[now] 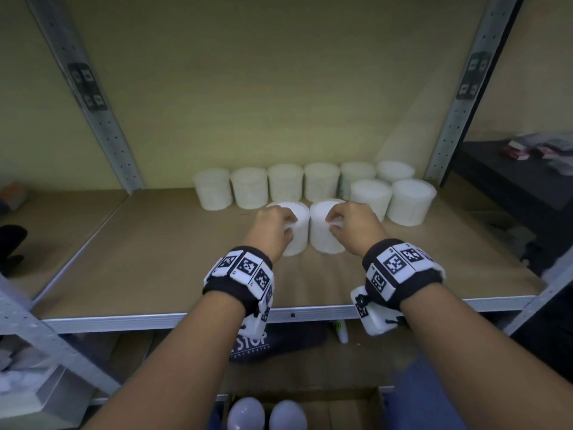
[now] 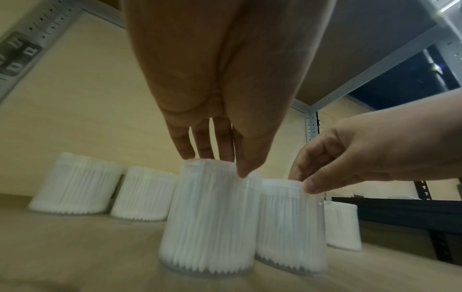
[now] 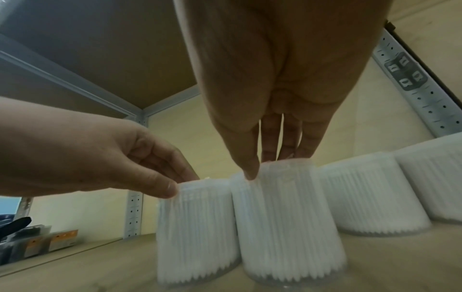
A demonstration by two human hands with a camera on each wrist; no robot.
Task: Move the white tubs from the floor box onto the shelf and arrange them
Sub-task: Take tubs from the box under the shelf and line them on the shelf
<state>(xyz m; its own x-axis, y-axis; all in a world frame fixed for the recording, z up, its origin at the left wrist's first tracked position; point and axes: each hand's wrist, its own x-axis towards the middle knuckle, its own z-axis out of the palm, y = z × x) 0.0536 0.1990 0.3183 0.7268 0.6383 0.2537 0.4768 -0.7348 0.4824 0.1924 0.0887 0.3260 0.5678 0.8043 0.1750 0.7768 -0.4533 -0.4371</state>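
Note:
Two white tubs stand side by side on the brown shelf, just in front of the back row. My left hand pinches the top rim of the left tub, thumb in front and fingers behind. My right hand holds the top of the right tub the same way. In the left wrist view the left tub rests on the board, touching the right tub. The right wrist view shows my right hand on its tub.
Several white tubs line the back wall; two more stand in front of them at the right. Metal uprights flank the shelf. The cardboard floor box below holds two white rounded items.

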